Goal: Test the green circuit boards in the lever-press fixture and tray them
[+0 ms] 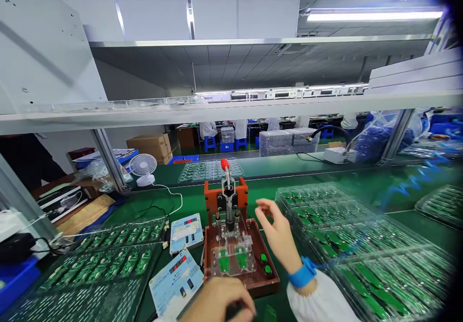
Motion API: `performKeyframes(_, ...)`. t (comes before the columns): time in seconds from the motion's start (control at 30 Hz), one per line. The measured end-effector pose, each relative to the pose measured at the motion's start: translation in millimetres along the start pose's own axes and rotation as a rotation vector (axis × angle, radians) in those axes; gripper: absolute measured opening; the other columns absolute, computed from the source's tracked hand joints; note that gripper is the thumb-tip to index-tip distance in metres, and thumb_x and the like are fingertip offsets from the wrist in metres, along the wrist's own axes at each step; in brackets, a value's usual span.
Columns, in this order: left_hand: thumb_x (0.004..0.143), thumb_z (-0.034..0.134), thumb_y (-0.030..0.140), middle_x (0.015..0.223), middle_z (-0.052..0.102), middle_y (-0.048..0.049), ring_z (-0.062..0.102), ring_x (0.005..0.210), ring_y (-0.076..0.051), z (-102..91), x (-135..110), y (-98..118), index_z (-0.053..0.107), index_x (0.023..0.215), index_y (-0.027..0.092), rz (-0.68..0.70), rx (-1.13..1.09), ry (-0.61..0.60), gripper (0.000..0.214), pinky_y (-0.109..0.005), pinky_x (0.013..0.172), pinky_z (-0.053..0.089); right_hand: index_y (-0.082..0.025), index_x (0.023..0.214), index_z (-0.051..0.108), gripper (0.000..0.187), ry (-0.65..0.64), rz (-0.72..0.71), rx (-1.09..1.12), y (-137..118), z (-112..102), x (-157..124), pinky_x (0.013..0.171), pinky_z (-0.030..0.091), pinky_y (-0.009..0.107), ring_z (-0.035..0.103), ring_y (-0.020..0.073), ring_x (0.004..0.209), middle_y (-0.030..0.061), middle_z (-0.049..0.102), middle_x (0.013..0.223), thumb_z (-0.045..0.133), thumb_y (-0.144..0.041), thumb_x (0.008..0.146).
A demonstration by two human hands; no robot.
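A brown test fixture [241,283] with an orange upright frame [211,201] stands in front of me. Its toggle clamp has a red-tipped handle [224,164] pointing up. Two green circuit boards, a left one [224,263] and a right one [242,260], lie in its clear plate. My right hand [277,235], with a blue wrist strap [303,273], hovers at the fixture's right, thumb and fingers curved apart and nothing between them. At the near edge, my left hand [220,295] is blurred, its fingers curled round a dark thing I cannot make out.
Two blue-white meters with red digits, one behind [187,233] and one nearer [176,283], stand left of the fixture. Board-filled trays lie left [104,254] and right [361,249]. A white fan [143,166] stands behind; a shelf [231,112] crosses above. Green buttons [267,269] sit on the fixture.
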State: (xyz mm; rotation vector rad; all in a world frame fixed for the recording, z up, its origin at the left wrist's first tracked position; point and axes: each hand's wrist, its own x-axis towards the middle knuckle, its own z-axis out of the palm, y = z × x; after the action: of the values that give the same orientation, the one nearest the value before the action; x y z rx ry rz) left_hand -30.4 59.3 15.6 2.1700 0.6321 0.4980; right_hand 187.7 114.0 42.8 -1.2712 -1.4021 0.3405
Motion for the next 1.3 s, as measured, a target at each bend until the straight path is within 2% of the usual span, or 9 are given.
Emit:
performKeyframes(0.13, 0.103, 0.045, 0.034, 0.081, 0.070, -0.0025, 0.066, 0.074, -0.017, -20.6, -16.3, -37.2, 0.069, 0.086, 0.020, -0.197, 0.225, 0.444, 0.032, -0.026, 0.069, 0.051, -0.026, 0.099, 0.075, 0.020, -0.107, -0.018, -0.044, 25.4, 11.8, -47.8, 0.090, 0.057, 0.040, 0.070, 0.0260, 0.099, 0.0072, 0.076, 0.101, 0.058, -0.035, 0.096)
performKeyframes(0.27, 0.102, 0.049, 0.041, 0.121, 0.070, -0.0092, 0.067, 0.115, -0.028, -2.0, -18.1, -80.2, 0.073, 0.112, 0.024, -0.208, 0.483, 0.780, 0.031, -0.043, 0.096, 0.058, -0.028, 0.110, 0.076, 0.022, -0.218, -0.111, -0.207, 35.2, 25.2, -70.3, 0.100, 0.055, 0.047, 0.065, 0.0288, 0.117, 0.0086, 0.073, 0.120, 0.060, -0.027, 0.096)
performKeyframes(0.33, 0.103, 0.049, 0.040, 0.144, 0.059, -0.0092, 0.054, 0.137, -0.032, 9.0, -16.2, -95.0, 0.067, 0.133, 0.029, -0.226, 0.571, 0.770, 0.037, -0.055, 0.108, 0.051, -0.029, 0.116, 0.074, 0.025, -0.249, -0.160, -0.316, 37.1, 28.6, -74.9, 0.102, 0.054, 0.048, 0.063, 0.0292, 0.122, 0.0084, 0.071, 0.126, 0.059, -0.025, 0.097)
performKeyframes(0.43, 0.106, 0.042, 0.038, 0.155, 0.050, -0.0072, 0.043, 0.147, -0.033, 18.6, -13.5, -102.9, 0.058, 0.145, 0.035, -0.306, 0.575, 0.696, 0.043, -0.062, 0.112, 0.047, -0.029, 0.120, 0.072, 0.026, -0.239, -0.204, -0.392, 38.4, 30.4, -78.2, 0.102, 0.056, 0.048, 0.064, 0.0291, 0.123, 0.0079, 0.071, 0.127, 0.057, -0.024, 0.098)
performKeyframes(0.87, 0.104, 0.040, 0.033, 0.149, 0.053, -0.0092, 0.038, 0.150, -0.031, 25.7, 2.9, -84.1, 0.064, 0.132, 0.028, -0.280, 0.402, 0.777, 0.037, -0.064, 0.118, 0.039, -0.027, 0.122, 0.069, 0.027, -0.224, -0.157, -0.265, 37.9, 30.2, -78.7, 0.110, 0.052, 0.050, 0.061, 0.0281, 0.130, 0.0079, 0.071, 0.130, 0.056, -0.024, 0.098)
performKeyframes(1.0, 0.101, 0.049, 0.044, 0.137, 0.064, -0.0121, 0.054, 0.136, -0.034, 23.2, -4.4, -82.5, 0.068, 0.123, 0.024, -0.287, 0.292, 0.858, 0.036, -0.065, 0.115, 0.041, -0.029, 0.117, 0.073, 0.025, -0.221, -0.070, -0.155, 35.0, 24.6, -78.1, 0.101, 0.058, 0.044, 0.069, 0.0267, 0.115, 0.0064, 0.076, 0.116, 0.058, -0.029, 0.098)
performKeyframes(1.07, 0.100, 0.052, 0.050, 0.130, 0.068, -0.0117, 0.060, 0.129, -0.034, 21.4, -11.3, -80.1, 0.071, 0.118, 0.023, -0.293, 0.238, 0.893, 0.038, -0.060, 0.112, 0.046, -0.029, 0.118, 0.074, 0.026, -0.205, -0.003, -0.089, 34.1, 20.3, -78.2, 0.093, 0.061, 0.039, 0.073, 0.0253, 0.106, 0.0058, 0.078, 0.112, 0.057, -0.034, 0.098)
performKeyframes(1.17, 0.099, 0.054, 0.056, 0.123, 0.071, -0.0109, 0.067, 0.116, -0.029, 23.3, -20.8, -71.8, 0.074, 0.114, 0.023, -0.286, 0.169, 1.020, 0.042, -0.040, 0.094, 0.059, -0.029, 0.119, 0.076, 0.032, -0.162, 0.099, 0.018, 34.8, 12.6, -81.0, 0.081, 0.063, 0.031, 0.076, 0.0238, 0.094, 0.0057, 0.080, 0.109, 0.059, -0.045, 0.097)
performKeyframes(1.3, 0.092, 0.065, 0.062, 0.091, 0.073, -0.0062, 0.068, 0.073, -0.018, 39.4, -22.0, -54.7, 0.075, 0.110, 0.021, -0.199, 0.088, 1.182, 0.046, -0.023, 0.063, 0.056, -0.027, 0.102, 0.082, 0.033, -0.170, 0.208, 0.173, 38.9, 6.4, -94.9, 0.071, 0.063, 0.026, 0.077, 0.0223, 0.078, 0.0061, 0.080, 0.091, 0.070, -0.054, 0.088)
